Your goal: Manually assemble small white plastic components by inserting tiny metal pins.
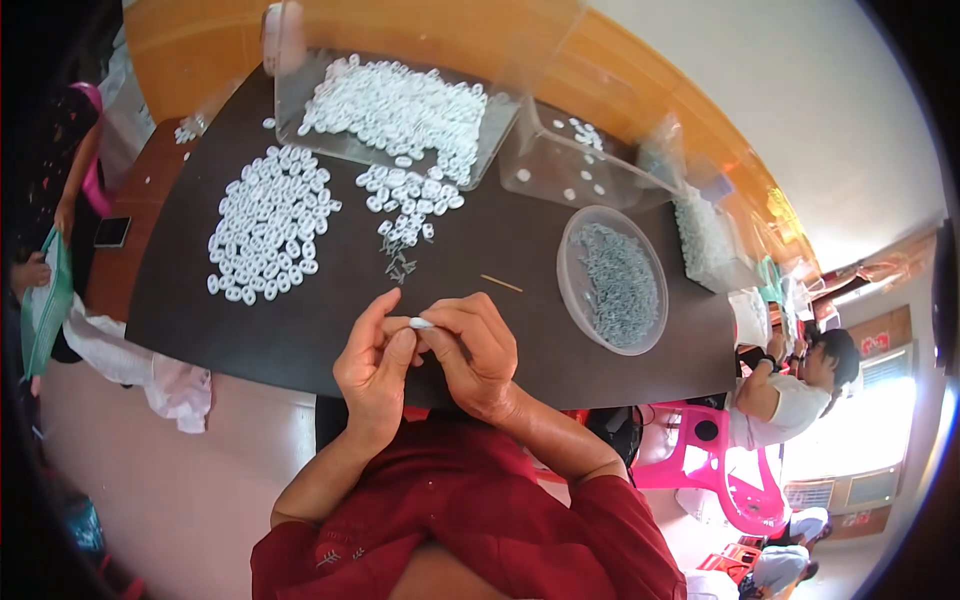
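Just over the near edge of the dark table, my left hand (374,362) and my right hand (474,350) meet with fingers closed. Between their fingertips they pinch a small white plastic piece (420,323), seen edge-on; whether a screw is in it is hidden. Beyond my fingers lies a little heap of grey screws (398,266). Behind that is a loose pile of white oval pieces with holes (408,195). A wider spread of such ovals (268,225) lies on the left. At the right, a round clear bowl (567,290) holds many grey screws.
A large clear bin (292,130) full of white ovals stands at the back, beside a clear box (540,170) with several pieces. A thin wooden stick (501,283) lies before the bowl. Another person (795,385) sits at the right; a second (60,200) is at the left.
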Motion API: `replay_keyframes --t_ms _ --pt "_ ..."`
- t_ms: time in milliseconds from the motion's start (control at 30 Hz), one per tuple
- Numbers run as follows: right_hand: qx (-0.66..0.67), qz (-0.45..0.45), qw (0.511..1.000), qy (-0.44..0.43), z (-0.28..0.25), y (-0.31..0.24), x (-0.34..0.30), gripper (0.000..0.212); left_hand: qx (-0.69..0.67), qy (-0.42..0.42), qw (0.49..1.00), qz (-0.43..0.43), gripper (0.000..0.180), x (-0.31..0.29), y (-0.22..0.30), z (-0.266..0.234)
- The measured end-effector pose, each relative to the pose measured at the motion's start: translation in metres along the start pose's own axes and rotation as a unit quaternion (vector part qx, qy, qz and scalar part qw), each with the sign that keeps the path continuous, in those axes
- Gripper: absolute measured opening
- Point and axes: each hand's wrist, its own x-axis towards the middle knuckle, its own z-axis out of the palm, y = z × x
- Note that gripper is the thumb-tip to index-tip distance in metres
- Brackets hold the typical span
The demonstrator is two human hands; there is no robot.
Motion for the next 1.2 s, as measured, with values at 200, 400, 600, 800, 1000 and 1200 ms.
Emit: replay_keyframes --t_ms 200,400,600,800,1000,1200 --pt "-0.238 -0.105 0.960 0.108 -0.069 0.033 0.093 0.009 0.090 0.049 0.994 -0.042 0.034 0.009 0.004 -0.014" --pt "-0.445 -0.079 0.889 0.073 -0.149 0.106 0.181 0.014 0.084 0.061 0.994 -0.041 0.029 0.027 -0.002 -0.029" --pt "-0.285 -0.139 0.948 -0.033 -0.076 0.096 0.117 0.009 0.137 0.064 0.986 -0.066 0.024 0.030 0.005 -0.036" --pt "-0.167 0.010 0.969 -0.182 -0.010 0.104 0.058 0.008 0.143 0.060 0.985 -0.080 0.023 0.029 0.001 -0.038" --pt "-0.193 -0.007 0.963 -0.188 0.008 0.112 0.054 0.004 0.158 0.060 0.982 -0.086 0.023 0.030 0.004 -0.036" --pt "-0.173 -0.007 0.959 -0.223 0.011 0.118 0.058 0.009 0.186 0.046 0.977 -0.095 0.023 0.033 0.007 -0.037"
